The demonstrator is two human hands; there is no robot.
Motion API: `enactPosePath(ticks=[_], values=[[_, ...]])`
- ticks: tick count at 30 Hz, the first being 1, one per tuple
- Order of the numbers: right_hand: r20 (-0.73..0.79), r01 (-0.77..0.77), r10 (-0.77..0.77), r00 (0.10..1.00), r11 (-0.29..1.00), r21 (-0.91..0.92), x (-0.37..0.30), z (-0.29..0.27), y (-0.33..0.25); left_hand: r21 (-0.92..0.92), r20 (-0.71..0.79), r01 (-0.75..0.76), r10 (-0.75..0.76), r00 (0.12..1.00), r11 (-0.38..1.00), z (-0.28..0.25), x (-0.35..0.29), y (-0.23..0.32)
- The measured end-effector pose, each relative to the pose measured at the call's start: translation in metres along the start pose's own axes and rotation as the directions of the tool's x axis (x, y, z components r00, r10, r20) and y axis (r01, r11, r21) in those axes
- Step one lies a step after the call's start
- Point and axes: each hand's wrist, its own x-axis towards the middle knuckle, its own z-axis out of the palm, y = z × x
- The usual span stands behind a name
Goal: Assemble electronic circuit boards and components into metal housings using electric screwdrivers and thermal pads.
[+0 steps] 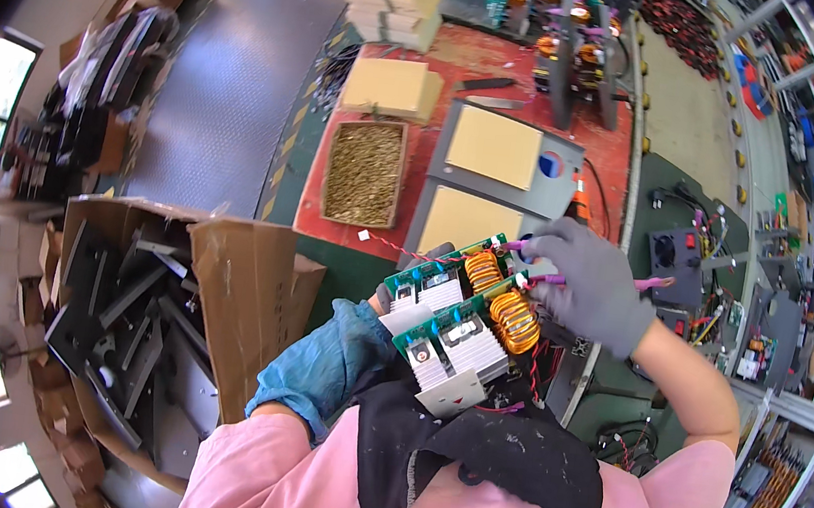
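Two green circuit boards [474,310] with silver finned heat sinks [481,353] and orange copper-wound coils [514,322] are close in front of my chest. My left hand [383,302] supports them from the left, closed around their edge. Most of its fingers are hidden behind the boards, and blue cloth covers its wrist. My right hand [596,284], in a grey glove, is at the coil end with its fingers closed on a purple-sleeved wire [653,283]. A thin red-and-white twisted lead [398,247] with a white plug runs off leftward.
Ahead, a red bench [322,209] carries a box of small brass-coloured parts [364,171], stacked cream sheets [386,87] and grey panels with cream sheets [494,147]. More coils [548,47] stand at its far right. A carton of dark metal parts [240,305] is at left.
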Motion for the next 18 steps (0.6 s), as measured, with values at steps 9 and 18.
enactPosePath(ticks=[9, 18], values=[[-0.069, 0.584, -0.586, 0.807, 0.81, -0.051, 0.035, 0.045, -0.063, -0.198, -0.042, -0.101, 0.095, 0.995, 0.975, -0.028, -0.021, 0.011], [-0.373, -0.016, 0.076, 0.925, 0.987, 0.162, 0.111, 0.017, 0.067, -0.393, -0.122, -0.185, 0.148, 0.981, 0.901, -0.059, -0.033, 0.021]])
